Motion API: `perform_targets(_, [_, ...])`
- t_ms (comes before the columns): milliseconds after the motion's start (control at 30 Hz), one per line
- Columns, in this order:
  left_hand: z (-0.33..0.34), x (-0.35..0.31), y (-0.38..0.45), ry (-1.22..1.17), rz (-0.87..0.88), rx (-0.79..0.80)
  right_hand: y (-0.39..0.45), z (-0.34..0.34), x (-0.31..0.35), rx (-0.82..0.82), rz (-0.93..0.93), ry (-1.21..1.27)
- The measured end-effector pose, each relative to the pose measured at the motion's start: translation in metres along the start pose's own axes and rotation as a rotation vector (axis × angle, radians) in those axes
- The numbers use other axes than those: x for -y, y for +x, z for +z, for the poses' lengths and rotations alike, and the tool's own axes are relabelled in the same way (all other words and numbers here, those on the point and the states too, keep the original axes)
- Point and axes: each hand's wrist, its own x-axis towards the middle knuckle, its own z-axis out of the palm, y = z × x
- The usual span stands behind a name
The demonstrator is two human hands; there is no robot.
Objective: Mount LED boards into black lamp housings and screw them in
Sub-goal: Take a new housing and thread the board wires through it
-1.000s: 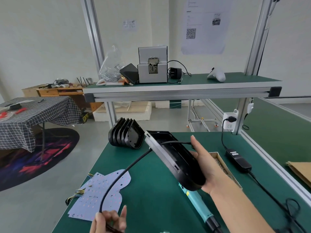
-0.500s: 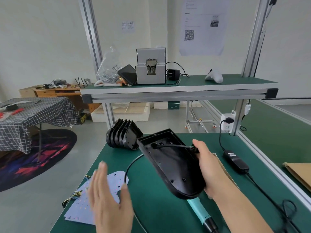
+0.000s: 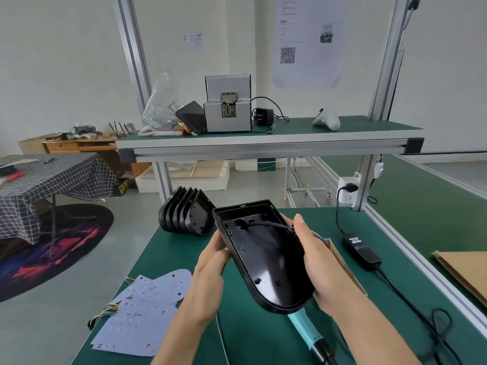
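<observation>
Head camera looks down over a green workbench (image 3: 263,338), and both hands are up above it with a black lamp housing (image 3: 266,259) between them, open side toward us. Left hand (image 3: 210,270) curls its fingers onto the housing's left edge; right hand (image 3: 316,262) wraps the right side, thumb laid along the rim. A black cable (image 3: 266,225) runs across the inside of the housing toward that thumb, coloured wire ends just showing beside it.

Down on the mat, front left, lies a pile of pale LED boards (image 3: 147,309) with wire tails at its left edge. Behind the housing, a row of more black housings (image 3: 187,216) stands on edge near the bench's far end. Under the right wrist, a teal-handled screwdriver (image 3: 308,333) lies on the mat, and a shallow cardboard box (image 3: 340,259) peeks out beside the right hand. A black power brick (image 3: 361,250) sits to the right, its lead plugged into a white socket (image 3: 347,193) on the frame.

Up top, the shelf (image 3: 342,130) carries a grey machine (image 3: 228,105) and a clear bag (image 3: 163,106). Off left, a table with a checked cloth (image 3: 52,175) stands on a dark rug (image 3: 66,241).
</observation>
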Motion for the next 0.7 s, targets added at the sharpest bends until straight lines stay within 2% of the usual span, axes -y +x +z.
perform_targets(100, [0.000,0.003,0.007,-0.214,-0.048,-0.035,0.009,-0.002,-0.008,-0.016,-0.035,-0.019])
perform_targets(200, [0.006,0.006,0.011,-0.178,-0.167,-0.063,0.013,0.000,-0.010,-0.049,-0.011,-0.097])
perform_targets(300, [0.012,0.013,0.015,-0.234,-0.306,-0.241,0.014,0.002,-0.010,-0.095,0.034,-0.189])
perform_targets(367, [0.016,0.015,0.016,-0.299,-0.378,-0.384,0.012,0.005,-0.007,-0.185,0.082,-0.205])
perform_targets(433, [0.018,0.020,0.018,-0.346,-0.387,-0.451,0.001,0.009,-0.001,-0.208,0.136,-0.229])
perform_targets(467, [0.019,0.021,0.020,-0.367,-0.363,-0.459,-0.007,0.007,-0.001,-0.171,0.135,-0.295])
perform_targets(500, [0.020,0.020,0.020,-0.388,-0.346,-0.452,-0.017,0.008,0.002,-0.159,0.093,-0.293])
perform_targets(567, [0.019,0.017,0.021,-0.399,-0.346,-0.436,-0.032,0.004,0.002,-0.176,0.019,-0.444])
perform_targets(633, [0.015,0.021,0.021,-0.395,-0.354,-0.412,-0.051,0.000,0.002,-0.395,-0.177,-0.662])
perform_targets(700, [0.011,0.020,0.020,-0.388,-0.321,-0.394,-0.057,-0.004,0.004,-0.669,-0.456,-0.744])
